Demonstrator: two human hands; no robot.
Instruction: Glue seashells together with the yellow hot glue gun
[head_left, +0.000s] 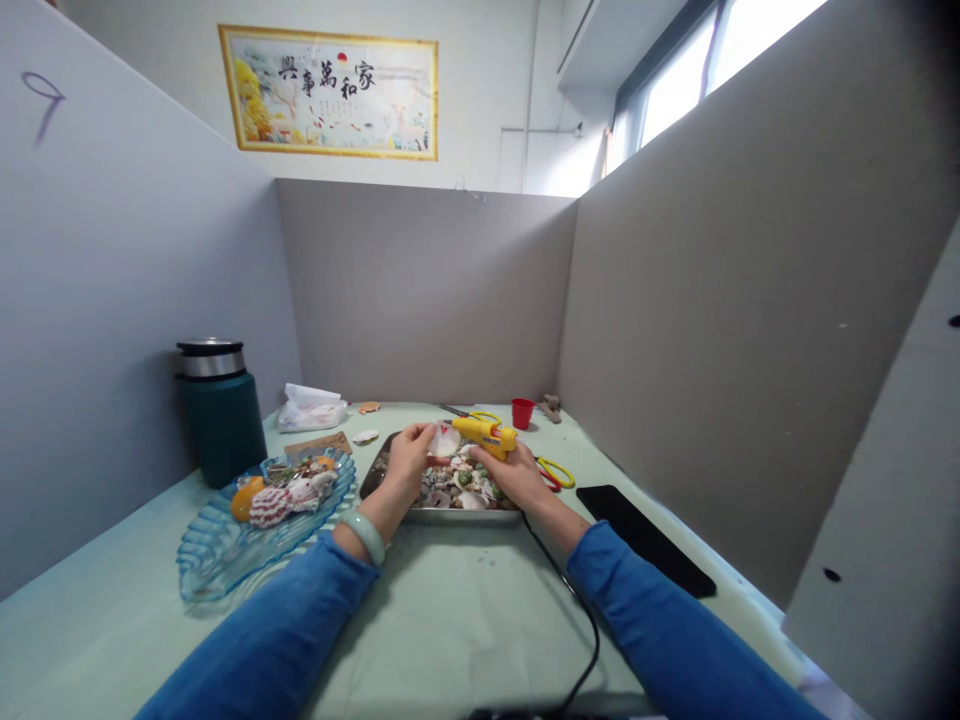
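My right hand [512,472] is wrapped round a yellow hot glue gun [486,434], its nozzle pointing left and its black cord [574,600] trailing down toward me. Between the fingers of my left hand [409,460] is a pale seashell [445,439] with small reddish marks. The glue gun's tip is close to that shell; whether they touch I cannot tell. Both hands are above a metal tray [457,517] filled with small shells and pebbles [457,487]. My left wrist wears a pale green bangle.
Left stands a blue glass dish [217,565] of shells, beside a dark green bottle [221,425]. Tissues [311,408] lie behind. Yellow-handled scissors [484,417], a red cup [523,413] and red-and-yellow handles [556,473] are beyond the tray. A black phone-like slab [645,540] lies right. Partitions enclose the table.
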